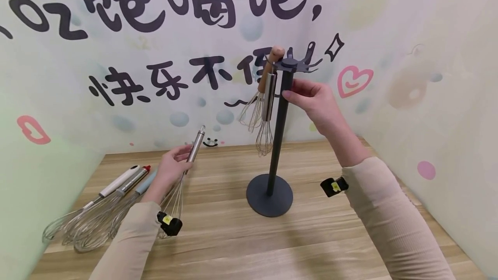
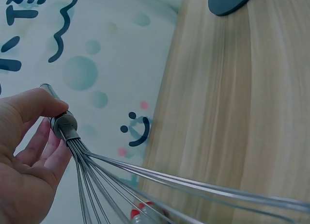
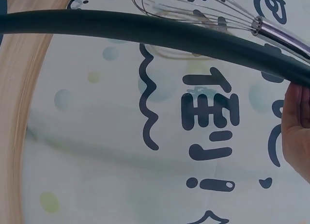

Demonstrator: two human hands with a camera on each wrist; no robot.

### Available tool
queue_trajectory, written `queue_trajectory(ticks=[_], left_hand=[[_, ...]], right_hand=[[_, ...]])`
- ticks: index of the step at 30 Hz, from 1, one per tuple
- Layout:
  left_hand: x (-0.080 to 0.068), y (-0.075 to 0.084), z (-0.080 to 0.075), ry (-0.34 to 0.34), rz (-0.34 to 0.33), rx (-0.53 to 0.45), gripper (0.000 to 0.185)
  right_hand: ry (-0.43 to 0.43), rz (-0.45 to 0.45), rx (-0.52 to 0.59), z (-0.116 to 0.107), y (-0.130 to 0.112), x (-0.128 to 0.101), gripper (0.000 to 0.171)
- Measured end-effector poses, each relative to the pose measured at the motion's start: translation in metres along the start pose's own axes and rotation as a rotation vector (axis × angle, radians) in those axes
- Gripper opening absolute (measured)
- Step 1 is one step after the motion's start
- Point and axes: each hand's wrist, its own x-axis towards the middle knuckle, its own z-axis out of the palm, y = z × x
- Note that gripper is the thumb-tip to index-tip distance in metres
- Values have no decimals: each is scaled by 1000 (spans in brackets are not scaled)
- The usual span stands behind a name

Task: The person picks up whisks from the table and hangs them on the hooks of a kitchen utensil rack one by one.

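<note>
My left hand [image 1: 172,168] holds a metal whisk [image 1: 197,144] by its steel handle, thumb on one side and fingers on the other. The handle points up and its wire loops hang low, partly behind my wrist. At the upper pole of a dark rotating-style utensil stand [image 1: 278,137], my right hand [image 1: 317,100] grips with thumb and fingers just below the hooked top. Two whisks hang on the stand's left side: a wooden-handled whisk [image 1: 266,72], tilted, and a small steel whisk [image 1: 268,98]. In the left wrist view, the held whisk's wires [image 2: 140,178] fan out below the thumb.
Several whisks lie side by side at the table's left: one with a white handle [image 1: 119,180], one steel with a red tip [image 1: 134,179], one light blue [image 1: 145,186]. The stand's round base [image 1: 258,200] rests on the wooden table [image 1: 218,237]. A printed backdrop [image 1: 175,77] rises behind.
</note>
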Motion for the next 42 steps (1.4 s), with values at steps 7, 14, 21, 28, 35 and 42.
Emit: queue_trajectory(ticks=[7, 14, 21, 28, 35, 42], left_hand=[[-5, 19, -6, 17, 45, -88, 57], [-9, 39, -13, 31, 94, -147, 59], [-18, 64, -12, 21, 142, -197, 58], [-29, 91, -6, 3, 192, -266, 59], [-39, 112, 1, 3, 271, -326, 59], [-45, 124, 4, 1, 318, -326, 58]], right_hand=[[72, -15, 55, 7, 0, 2, 33], [95, -9, 77, 9, 2, 2, 25], [60, -31, 121, 6, 2, 0, 13], [-33, -56, 138, 0, 1, -1, 23], [-36, -18, 80, -1, 0, 1, 38], [-34, -19, 108, -1, 1, 2, 30]])
